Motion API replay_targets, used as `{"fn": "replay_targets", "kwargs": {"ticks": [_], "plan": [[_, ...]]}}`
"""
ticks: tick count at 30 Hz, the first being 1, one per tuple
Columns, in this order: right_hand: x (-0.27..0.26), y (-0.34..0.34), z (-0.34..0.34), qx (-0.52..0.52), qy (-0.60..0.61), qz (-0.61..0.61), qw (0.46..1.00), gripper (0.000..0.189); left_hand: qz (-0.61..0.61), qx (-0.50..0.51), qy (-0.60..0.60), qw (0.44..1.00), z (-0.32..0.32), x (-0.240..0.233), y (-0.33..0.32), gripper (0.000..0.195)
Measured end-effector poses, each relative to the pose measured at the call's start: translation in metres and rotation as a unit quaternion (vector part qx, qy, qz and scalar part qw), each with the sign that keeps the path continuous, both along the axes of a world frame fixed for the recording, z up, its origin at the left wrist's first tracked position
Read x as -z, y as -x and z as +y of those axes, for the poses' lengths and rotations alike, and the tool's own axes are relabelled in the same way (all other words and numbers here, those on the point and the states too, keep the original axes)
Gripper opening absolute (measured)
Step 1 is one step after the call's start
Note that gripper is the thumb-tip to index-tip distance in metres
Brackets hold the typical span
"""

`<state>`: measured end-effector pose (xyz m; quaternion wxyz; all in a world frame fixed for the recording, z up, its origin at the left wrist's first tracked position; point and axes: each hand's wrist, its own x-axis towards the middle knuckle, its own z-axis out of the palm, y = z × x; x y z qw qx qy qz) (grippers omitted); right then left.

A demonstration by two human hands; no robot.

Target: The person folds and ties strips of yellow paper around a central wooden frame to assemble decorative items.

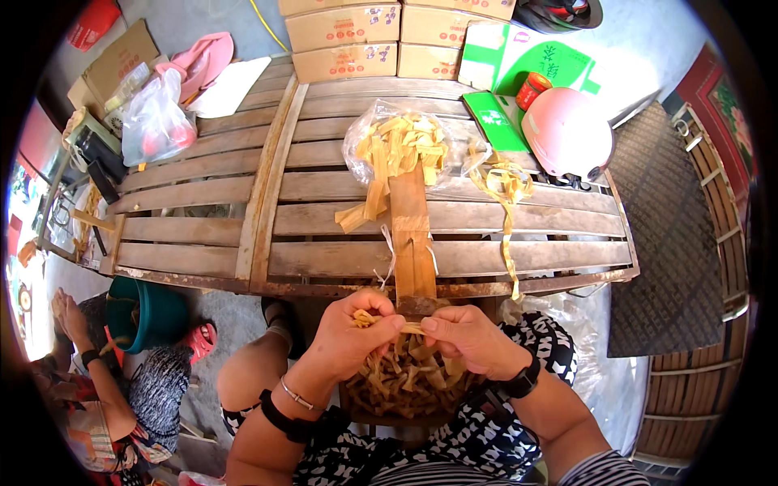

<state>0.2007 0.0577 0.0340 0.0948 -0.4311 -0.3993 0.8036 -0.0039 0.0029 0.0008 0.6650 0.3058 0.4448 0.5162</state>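
Observation:
A short yellowish strip point(414, 328) is stretched between my two hands, pinched at each end by thumb and finger. My left hand point(364, 328) also has a yellow folded bit between its fingers. My right hand point(465, 340) grips the strip's other end. Just beyond them, a wooden board point(414, 261) juts over the table's edge towards me. Under my hands lies a heap of folded, knotted yellow-brown pieces point(413, 383). At the board's far end, a clear plastic bag point(358, 152) holds flat yellow strips point(404, 143). A long yellow ribbon-like strip point(507, 243) hangs over the table's edge at right.
The slatted wooden table point(328, 258) spans the view. On it stand cardboard boxes point(343, 61), a pink helmet point(568, 130), a red tin point(533, 91), a plastic bag point(155, 121) and a black bottle point(100, 152). At lower left, another person point(109, 401) sits beside a green bucket point(149, 316).

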Motion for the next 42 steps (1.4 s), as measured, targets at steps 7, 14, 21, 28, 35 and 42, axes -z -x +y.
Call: {"fn": "replay_targets", "kwargs": {"ticks": [7,14,21,28,35,42], "plan": [[0.034,-0.002,0.023,0.095,-0.482,-0.108,0.865,0.017,0.071,-0.110,0.021,0.991,0.037,0.029,-0.018,0.017],[0.046,0.005,0.028,0.087,-0.653,-0.235,0.715,0.014,0.323,-0.136,0.034,0.936,0.039,0.033,-0.006,0.025],[0.008,0.014,0.002,0.010,-0.706,-0.024,0.708,0.017,0.260,-0.119,-0.166,0.944,0.008,0.003,-0.043,0.020],[-0.012,-0.005,-0.007,-0.026,-0.741,-0.017,0.670,0.010,0.176,0.219,-0.068,0.957,0.002,-0.028,-0.047,0.023],[-0.034,0.001,0.002,0.002,-0.478,-0.057,0.877,0.022,-0.021,0.299,-0.167,0.939,0.004,-0.033,-0.042,0.019],[-0.012,-0.007,0.006,-0.091,0.017,0.114,0.989,0.020,0.460,-0.038,-0.440,0.770,0.006,-0.009,-0.043,0.013]]}}
